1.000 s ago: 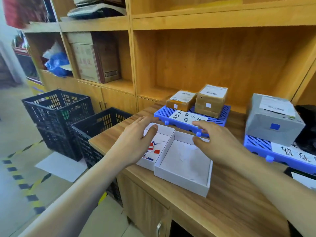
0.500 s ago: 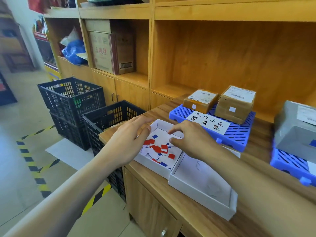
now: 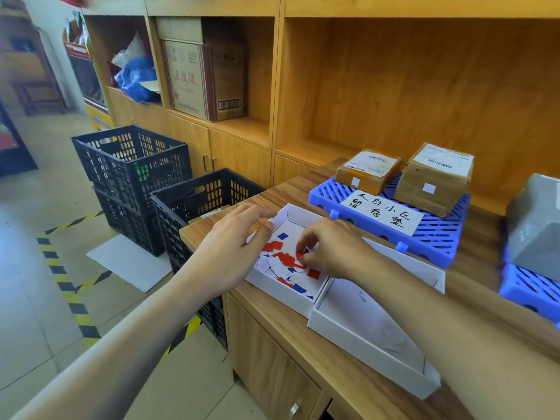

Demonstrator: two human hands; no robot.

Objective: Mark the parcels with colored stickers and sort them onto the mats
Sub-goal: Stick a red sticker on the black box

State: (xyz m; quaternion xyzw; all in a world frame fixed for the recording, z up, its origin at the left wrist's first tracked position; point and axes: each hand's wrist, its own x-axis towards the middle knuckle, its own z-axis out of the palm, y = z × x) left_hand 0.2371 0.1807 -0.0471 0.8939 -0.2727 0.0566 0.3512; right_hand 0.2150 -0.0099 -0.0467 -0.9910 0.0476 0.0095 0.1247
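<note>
A white sticker box sits at the counter's left end, holding several red, blue and white stickers. My left hand rests on its left rim with straight fingers. My right hand reaches into the box, thumb and forefinger pinching a red sticker. Behind stands a blue mat with a handwritten label; two brown parcels with white stickers lie on it. At the right, a grey parcel sits on a second blue mat.
An empty white box lid lies right of the sticker box. Black crates stand on the floor left of the wooden counter. Wooden shelves rise behind, holding a carton.
My right hand moved left from over the lid into the sticker box and pinched a red sticker. My left hand stayed at the box's left rim. The view swung to the left.
</note>
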